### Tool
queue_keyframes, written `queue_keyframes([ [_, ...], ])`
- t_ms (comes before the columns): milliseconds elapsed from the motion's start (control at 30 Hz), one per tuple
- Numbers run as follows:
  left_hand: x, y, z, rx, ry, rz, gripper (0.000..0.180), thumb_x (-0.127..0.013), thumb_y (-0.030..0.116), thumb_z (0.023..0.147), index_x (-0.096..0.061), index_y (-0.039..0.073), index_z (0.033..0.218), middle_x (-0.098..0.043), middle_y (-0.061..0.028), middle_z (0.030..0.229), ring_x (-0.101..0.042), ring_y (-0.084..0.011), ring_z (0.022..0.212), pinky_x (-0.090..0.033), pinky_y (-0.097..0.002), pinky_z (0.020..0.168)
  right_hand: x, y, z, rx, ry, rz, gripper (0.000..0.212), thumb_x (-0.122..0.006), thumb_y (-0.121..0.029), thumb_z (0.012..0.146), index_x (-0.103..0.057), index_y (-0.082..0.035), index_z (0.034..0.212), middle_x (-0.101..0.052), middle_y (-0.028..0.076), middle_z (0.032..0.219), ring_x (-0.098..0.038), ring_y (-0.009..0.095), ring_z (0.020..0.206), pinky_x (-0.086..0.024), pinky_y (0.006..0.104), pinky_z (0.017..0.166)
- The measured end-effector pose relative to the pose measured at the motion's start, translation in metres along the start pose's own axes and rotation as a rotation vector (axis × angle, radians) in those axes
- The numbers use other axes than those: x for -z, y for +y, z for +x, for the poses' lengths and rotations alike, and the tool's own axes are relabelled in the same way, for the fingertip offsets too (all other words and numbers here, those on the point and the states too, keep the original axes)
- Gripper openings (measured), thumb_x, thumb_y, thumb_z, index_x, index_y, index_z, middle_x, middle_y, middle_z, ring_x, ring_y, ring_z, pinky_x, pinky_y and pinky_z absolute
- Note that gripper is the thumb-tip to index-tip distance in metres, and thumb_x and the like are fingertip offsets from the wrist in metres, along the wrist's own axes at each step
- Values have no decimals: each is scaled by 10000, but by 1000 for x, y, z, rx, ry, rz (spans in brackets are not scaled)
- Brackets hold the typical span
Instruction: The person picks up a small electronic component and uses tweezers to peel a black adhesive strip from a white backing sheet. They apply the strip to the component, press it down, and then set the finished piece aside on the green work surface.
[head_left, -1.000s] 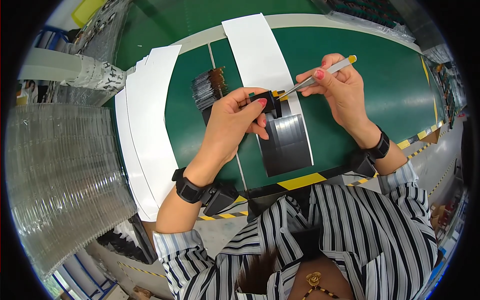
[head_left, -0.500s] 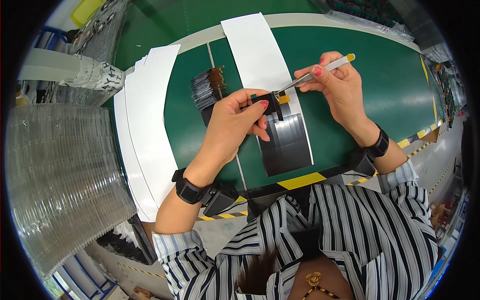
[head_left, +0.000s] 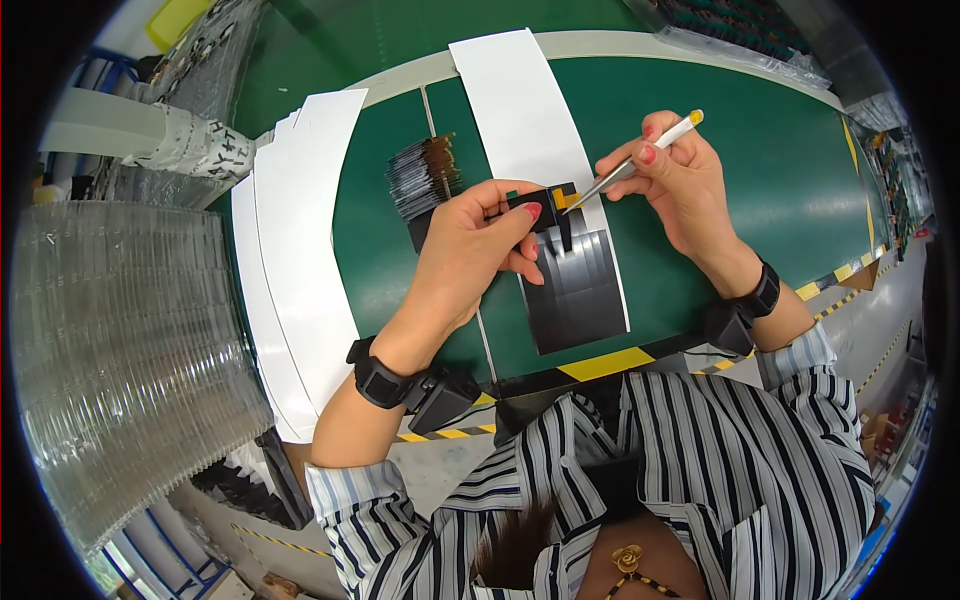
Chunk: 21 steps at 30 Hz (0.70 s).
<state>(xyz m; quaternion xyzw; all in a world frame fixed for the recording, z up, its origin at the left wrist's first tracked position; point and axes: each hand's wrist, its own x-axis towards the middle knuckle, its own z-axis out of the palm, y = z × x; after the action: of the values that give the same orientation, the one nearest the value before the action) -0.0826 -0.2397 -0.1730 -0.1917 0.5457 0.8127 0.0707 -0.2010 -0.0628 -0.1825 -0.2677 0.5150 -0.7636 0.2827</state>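
Pinched in my left hand (head_left: 470,235) is a small flat black part (head_left: 528,210) with an amber tab (head_left: 562,199) at its right end and a narrow black strip hanging down. My right hand (head_left: 685,185) is closed round metal tweezers (head_left: 630,168) with a yellow end. Their tips are at the part's amber end; whether they grip it I cannot tell. Beneath the part lies a dark, glossy sheet of strips (head_left: 580,300) on a long white sheet (head_left: 525,110). Left of it, behind my left hand, is a pile of thin dark parts with brown ends (head_left: 425,172).
White sheets (head_left: 300,230) lie along the left of the green work surface (head_left: 720,120). Stacked clear plastic trays (head_left: 130,350) stand at the far left. Yellow-black tape (head_left: 605,362) marks the near edge. Trays of parts (head_left: 740,40) sit at the back right.
The tweezer tips have shifted slightly down and right along the part's end. More of the amber tab shows, and the hanging strip has tilted a little.
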Motion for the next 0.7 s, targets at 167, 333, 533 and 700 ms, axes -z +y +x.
queue_keyframes([
  [167, 0, 0, -1, 12, -31, 1, 205, -517, 51, 813, -542, -57, 985, -508, -32, 664, -500, -68, 550, -494, -216, 471, -3, 2, 2, -11, 84, -34, 124, -482, -133, 868, -407, -48, 917, -593, 221, 879, -618, 202, 716, -512, 249, 644],
  [333, 0, -1, 0, 8, -30, -3, 204, -516, 48, 813, -541, -58, 986, -509, -34, 660, -500, -69, 547, -494, -215, 470, -1, 3, 2, -18, 123, -29, 129, -503, -130, 858, -418, -45, 907, -593, 221, 879, -620, 200, 714, -512, 248, 645],
  [533, 1, -2, 0, 6, -31, -6, 205, -515, 46, 813, -539, -58, 987, -506, -37, 657, -500, -71, 538, -494, -216, 467, -2, 3, 4, -14, 132, -26, 129, -509, -133, 855, -424, -46, 901, -593, 221, 881, -620, 200, 714, -513, 248, 647],
  [700, 0, -2, 0, 13, -30, -4, 205, -513, 45, 813, -539, -59, 989, -503, -35, 651, -501, -72, 537, -493, -216, 467, -2, 4, 4, -20, 142, -25, 126, -510, -130, 854, -426, -48, 899, -592, 223, 881, -620, 198, 713, -514, 247, 646],
])
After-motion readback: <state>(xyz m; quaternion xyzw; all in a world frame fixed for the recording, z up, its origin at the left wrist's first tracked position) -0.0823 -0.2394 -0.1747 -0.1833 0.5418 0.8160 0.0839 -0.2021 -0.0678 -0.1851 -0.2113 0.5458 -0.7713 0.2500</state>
